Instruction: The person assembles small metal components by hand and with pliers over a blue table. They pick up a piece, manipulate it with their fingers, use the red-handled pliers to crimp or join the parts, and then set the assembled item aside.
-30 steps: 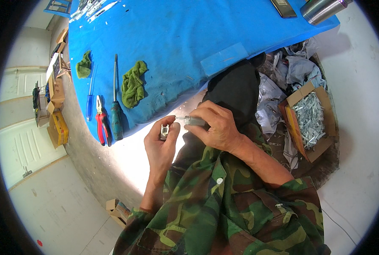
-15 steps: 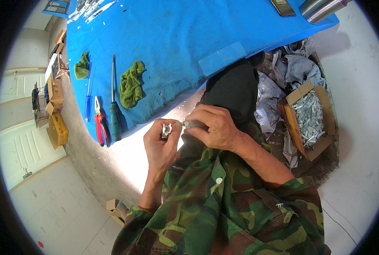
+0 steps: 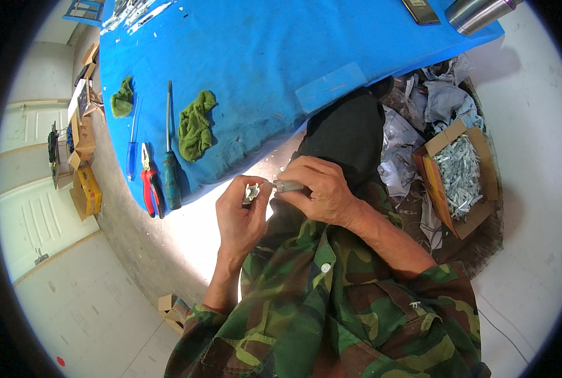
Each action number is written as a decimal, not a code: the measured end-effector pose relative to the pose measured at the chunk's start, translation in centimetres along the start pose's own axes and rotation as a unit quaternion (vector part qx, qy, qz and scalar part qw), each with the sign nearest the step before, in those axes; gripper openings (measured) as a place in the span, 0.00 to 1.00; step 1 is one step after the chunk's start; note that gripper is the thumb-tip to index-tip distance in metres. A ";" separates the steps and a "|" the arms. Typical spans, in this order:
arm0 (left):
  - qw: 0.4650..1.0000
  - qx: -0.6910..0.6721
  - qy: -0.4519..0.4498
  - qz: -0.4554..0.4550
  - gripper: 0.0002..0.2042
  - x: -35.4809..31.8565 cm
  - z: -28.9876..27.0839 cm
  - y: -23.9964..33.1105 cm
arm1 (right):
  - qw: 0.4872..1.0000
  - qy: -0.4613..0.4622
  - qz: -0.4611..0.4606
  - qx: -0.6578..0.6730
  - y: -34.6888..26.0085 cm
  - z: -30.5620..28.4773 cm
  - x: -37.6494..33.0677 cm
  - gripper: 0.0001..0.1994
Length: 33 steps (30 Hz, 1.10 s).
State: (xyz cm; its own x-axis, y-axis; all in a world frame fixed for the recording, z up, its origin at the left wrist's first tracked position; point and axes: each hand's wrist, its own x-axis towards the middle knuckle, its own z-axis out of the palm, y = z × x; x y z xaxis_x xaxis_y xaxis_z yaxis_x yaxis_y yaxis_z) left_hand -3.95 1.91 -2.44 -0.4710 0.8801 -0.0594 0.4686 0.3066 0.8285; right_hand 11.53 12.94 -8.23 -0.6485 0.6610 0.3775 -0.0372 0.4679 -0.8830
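Above my lap, my left hand is closed around a small silvery-white metal part with a notched, hollow-looking end facing up. Close to its right, my right hand pinches a small grey block-like metal piece between thumb and fingers. The tip of that piece nearly meets my left fingertips; whether they touch I cannot tell. Nearest on the blue-covered table lie a green cloth, a dark-handled screwdriver and red-handled pliers.
A blue-handled screwdriver and a smaller green cloth lie further left. Metal pieces sit at the far left, a phone and a steel cup far right. Right of my legs stands a carton of small metal pieces beside plastic bags.
My left hand has shifted slightly right, and the metal part in it has turned a little. My right hand keeps its grip almost in place.
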 end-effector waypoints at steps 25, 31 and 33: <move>0.974 -0.187 0.006 -0.125 0.08 -1.3 0.9 -1.5 | 1.000 0.029 0.006 0.000 0.1 0.6 -0.2 0.17; 0.962 -0.220 -0.001 -0.164 0.09 -1.3 0.6 -1.1 | 1.000 0.027 0.005 -0.006 0.0 0.6 -0.1 0.16; 0.960 -0.230 -0.003 -0.159 0.09 -1.3 0.6 -1.1 | 1.000 0.027 0.006 -0.009 0.1 0.7 -0.2 0.16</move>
State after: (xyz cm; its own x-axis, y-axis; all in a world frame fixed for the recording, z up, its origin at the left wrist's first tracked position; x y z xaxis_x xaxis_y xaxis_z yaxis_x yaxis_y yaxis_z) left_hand -3.43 0.61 -3.62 -0.5304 0.7716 -0.3513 -0.0784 0.3680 0.9265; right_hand 11.07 12.46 -8.59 -0.6069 0.6973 0.3814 -0.0146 0.4700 -0.8825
